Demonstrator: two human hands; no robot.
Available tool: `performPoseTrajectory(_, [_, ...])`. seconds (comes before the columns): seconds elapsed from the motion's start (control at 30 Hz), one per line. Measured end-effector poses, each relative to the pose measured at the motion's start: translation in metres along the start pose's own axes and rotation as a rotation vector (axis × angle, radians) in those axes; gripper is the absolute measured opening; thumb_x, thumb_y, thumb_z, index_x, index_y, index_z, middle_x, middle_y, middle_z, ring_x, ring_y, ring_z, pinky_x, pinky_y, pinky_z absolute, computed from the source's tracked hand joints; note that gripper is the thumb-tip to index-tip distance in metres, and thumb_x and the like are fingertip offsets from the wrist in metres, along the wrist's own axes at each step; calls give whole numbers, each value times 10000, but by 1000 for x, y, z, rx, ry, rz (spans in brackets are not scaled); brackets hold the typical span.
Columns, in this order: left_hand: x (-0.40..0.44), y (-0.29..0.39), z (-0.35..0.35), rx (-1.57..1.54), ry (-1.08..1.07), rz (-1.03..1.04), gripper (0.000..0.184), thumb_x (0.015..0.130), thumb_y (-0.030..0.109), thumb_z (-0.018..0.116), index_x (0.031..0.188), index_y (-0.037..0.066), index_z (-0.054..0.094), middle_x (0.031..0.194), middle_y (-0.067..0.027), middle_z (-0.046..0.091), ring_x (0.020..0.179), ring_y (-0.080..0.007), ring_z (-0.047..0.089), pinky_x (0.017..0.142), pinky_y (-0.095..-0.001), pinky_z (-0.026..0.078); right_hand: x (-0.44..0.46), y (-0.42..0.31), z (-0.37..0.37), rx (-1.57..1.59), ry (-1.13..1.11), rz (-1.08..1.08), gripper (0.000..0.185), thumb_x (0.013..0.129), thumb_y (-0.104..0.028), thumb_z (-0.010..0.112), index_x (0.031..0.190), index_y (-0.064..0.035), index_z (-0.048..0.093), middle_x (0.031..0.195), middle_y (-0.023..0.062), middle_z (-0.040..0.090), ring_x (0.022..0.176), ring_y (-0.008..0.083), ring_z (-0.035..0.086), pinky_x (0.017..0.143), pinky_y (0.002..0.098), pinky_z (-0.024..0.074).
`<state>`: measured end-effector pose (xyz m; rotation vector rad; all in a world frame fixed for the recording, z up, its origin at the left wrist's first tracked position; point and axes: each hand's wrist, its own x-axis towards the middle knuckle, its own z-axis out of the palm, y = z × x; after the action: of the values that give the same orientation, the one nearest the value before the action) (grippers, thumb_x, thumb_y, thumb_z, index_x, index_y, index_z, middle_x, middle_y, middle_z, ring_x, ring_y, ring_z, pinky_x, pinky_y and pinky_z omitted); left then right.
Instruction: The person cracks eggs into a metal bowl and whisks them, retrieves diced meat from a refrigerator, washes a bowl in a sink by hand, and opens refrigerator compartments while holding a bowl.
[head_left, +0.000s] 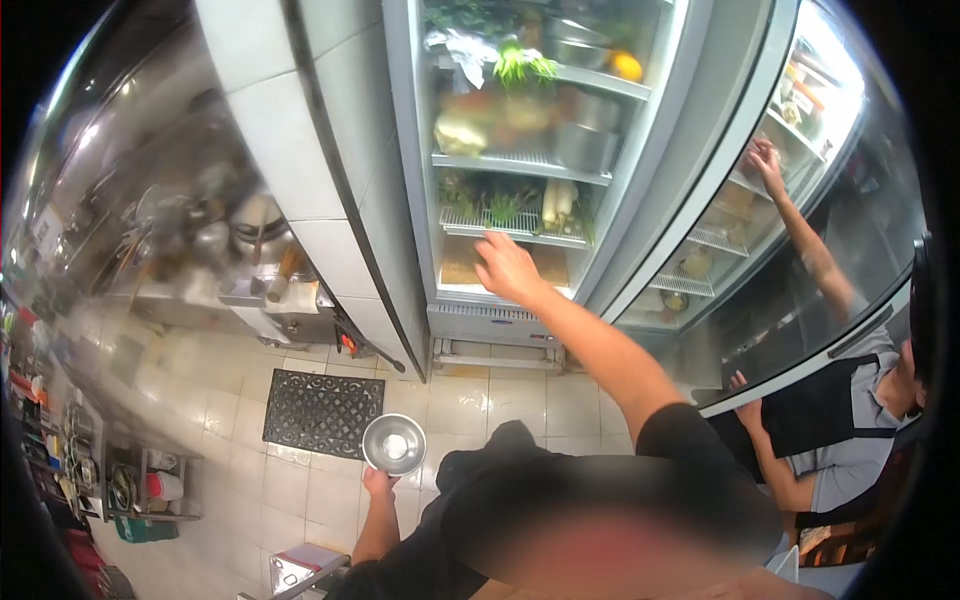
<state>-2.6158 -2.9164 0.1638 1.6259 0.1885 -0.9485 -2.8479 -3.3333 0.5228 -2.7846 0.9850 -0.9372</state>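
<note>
My left hand (378, 482) grips the rim of a round metal bowl (394, 445), held low over the tiled floor. A bright patch shows in its bottom; I cannot tell whether that is contents or glare. My right hand (507, 268) reaches toward the lower part of an upright fridge (415, 150), fingers bent and apart, with nothing in them. Just beyond it, a wire shelf carries green herbs (503, 208) and pale, long-stemmed vegetables (560, 203). Below lies a brown, flat surface (470, 262). Higher shelves hold leafy greens (522, 64), an orange fruit (626, 66) and metal containers (588, 130).
At right, beside a glass fridge door (690, 240), stands a person in a grey shirt and black apron (815, 408). Another arm (815, 240) shows at the glass, perhaps reflected. A black mat (322, 410) lies on the floor; a cooking counter (265, 290) is left.
</note>
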Motion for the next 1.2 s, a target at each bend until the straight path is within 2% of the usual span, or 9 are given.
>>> performPoseTrajectory(0.07, [1,-8,-7,-62,49,-4,300,791,-34,505,1082,23,549,978,-126,596,832,-268,636,580,-390,596,68,-3,5,-85,60,-133,284,757,-153,635,991,1,588,1160,194,500,1105,354,499,837,451,505])
performPoseTrajectory(0.23, [-37,-31,-33,-75,171,-85,332,783,-28,527,1097,64,581,946,-92,611,834,-248,634,624,-377,594,198,-16,16,-119,17,-92,262,748,-151,619,969,-12,613,1111,185,523,1077,350,512,867,447,491])
performPoseTrajectory(0.3, [-8,-76,-68,198,52,153,321,764,-12,534,1083,19,560,953,-126,591,836,-286,630,586,-406,587,230,-19,20,-165,13,-99,267,749,-172,627,969,-20,620,1095,172,537,1086,339,509,881,435,483])
performPoseTrajectory(0.47, [-30,-75,-59,23,188,-13,291,757,63,589,1044,15,576,941,-141,598,852,-316,625,622,-442,576,283,-12,37,-234,-3,-182,245,727,-143,609,934,-17,647,1061,168,549,1064,335,513,890,437,478])
performPoseTrajectory(0.67, [-24,-37,-29,-86,255,27,272,760,50,580,1028,5,564,945,-157,591,851,-327,621,629,-457,580,312,-12,18,-283,1,-189,210,700,-120,603,872,-21,672,1045,168,549,1059,338,508,889,432,472])
performPoseTrajectory(0.8, [-16,-17,-23,-125,280,84,259,762,42,574,1017,-1,556,947,-168,587,850,-335,619,634,-467,583,318,-11,4,-509,115,-383,242,708,-155,623,908,-43,698,1143,155,557,1160,338,476,1049,503,316])
performPoseTrajectory(0.9, [-10,-8,-18,-166,298,109,268,763,6,541,1030,-7,536,964,-177,576,848,-340,618,629,-476,588,326,-14,-4,-696,-51,-369,281,789,-207,598,1011,-71,703,1222,129,556,1256,340,420,1105,583,156])
performPoseTrajectory(1.03, [-7,-17,-17,-244,334,88,334,761,-86,451,1085,-16,487,1014,-190,551,844,-347,620,603,-488,595,330,-22,7,-1062,-203,-384,316,895,-254,509,1133,-130,674,1288,103,546,1342,345,338,1123,595,34])
performPoseTrajectory(1.2, [-41,-47,-11,-325,375,6,320,765,-50,468,1082,-15,502,1007,-191,559,825,-348,621,592,-483,580,338,-14,42,-1113,-332,-503,298,885,-257,523,1123,-176,683,1248,70,580,1270,291,443,1126,562,87])
